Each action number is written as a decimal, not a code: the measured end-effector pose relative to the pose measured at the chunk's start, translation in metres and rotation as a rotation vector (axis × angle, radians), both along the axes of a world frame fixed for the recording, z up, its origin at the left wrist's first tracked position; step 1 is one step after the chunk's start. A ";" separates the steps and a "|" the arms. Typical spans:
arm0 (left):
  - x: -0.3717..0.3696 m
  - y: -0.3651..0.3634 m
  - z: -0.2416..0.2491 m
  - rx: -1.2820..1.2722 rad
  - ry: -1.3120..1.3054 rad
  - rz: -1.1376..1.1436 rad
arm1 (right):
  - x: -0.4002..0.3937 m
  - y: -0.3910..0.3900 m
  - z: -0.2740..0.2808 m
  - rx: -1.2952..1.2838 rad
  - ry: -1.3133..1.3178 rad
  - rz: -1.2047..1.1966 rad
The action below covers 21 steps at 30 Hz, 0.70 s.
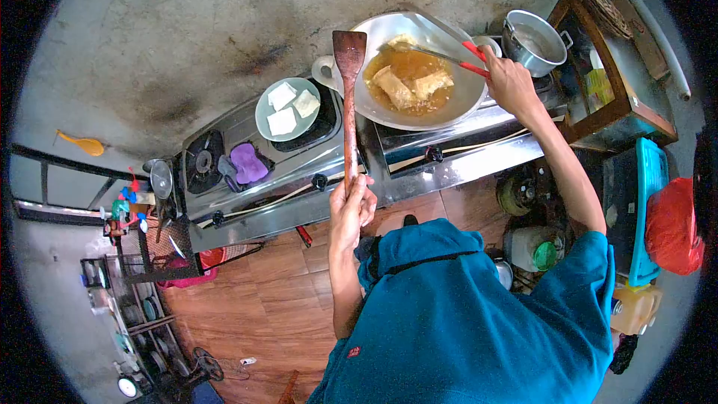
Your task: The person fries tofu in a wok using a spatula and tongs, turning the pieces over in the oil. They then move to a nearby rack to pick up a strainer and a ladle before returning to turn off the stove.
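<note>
Wooden spatula [349, 116] in one hand, red-handled tongs [434, 52] in the other, over a wok of hot-coloured oil

The left hand [351, 213] has its fingers closed round the lower handle of the wooden spatula, whose dark blade points to the far side, just left of the wok [467, 101]. The right hand [512, 82] is closed round the red grips of the red-handled tongs; their two metal arms stand apart, one reaching over the amber oil [411, 63], the other running towards the far rim.

In the wok, on the stove [288, 166], browned pieces [393, 88] lie in the oil with small bubbles around them, towards the near side. Whether the tongs touch any food, I cannot tell.

Left of the spatula, a pale green plate [305, 129] sits over the middle of the stove and carries three white pieces [281, 122]. Further left come a purple cloth [247, 163] and an uncovered burner [203, 163]. Right of the wok, on the far side, is a metal pot [535, 41] with side handles, and beyond it a wood-framed cabinet [594, 116].

Nearer, the person's teal shirt [464, 314] fills the lower middle, above a brown floor [262, 299]. At the far right a red bag [673, 228] rests against a turquoise plastic piece [651, 209]; on the left wall hangs an orange utensil [88, 146].
</note>
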State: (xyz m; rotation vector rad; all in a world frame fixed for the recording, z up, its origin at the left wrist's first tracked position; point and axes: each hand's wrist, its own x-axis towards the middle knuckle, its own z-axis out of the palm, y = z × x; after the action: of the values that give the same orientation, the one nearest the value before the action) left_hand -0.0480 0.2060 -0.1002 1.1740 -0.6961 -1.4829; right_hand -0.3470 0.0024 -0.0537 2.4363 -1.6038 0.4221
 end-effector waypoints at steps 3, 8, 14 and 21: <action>0.000 0.002 0.000 0.005 0.025 0.020 | -0.005 -0.018 -0.007 -0.033 -0.013 0.033; 0.003 0.007 -0.002 -0.002 0.042 0.045 | -0.006 -0.020 -0.003 0.042 -0.015 -0.042; 0.008 0.017 0.007 0.014 0.017 0.079 | -0.013 0.018 0.018 0.106 -0.131 -0.062; 0.033 0.024 0.007 0.018 -0.006 0.065 | 0.008 0.077 0.021 0.202 -0.440 -0.230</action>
State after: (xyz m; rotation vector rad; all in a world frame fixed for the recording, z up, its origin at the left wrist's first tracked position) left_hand -0.0149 0.2296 -0.0932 1.2039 -0.6438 -1.4347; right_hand -0.3392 0.0791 -0.0326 2.3693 -2.1718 0.8377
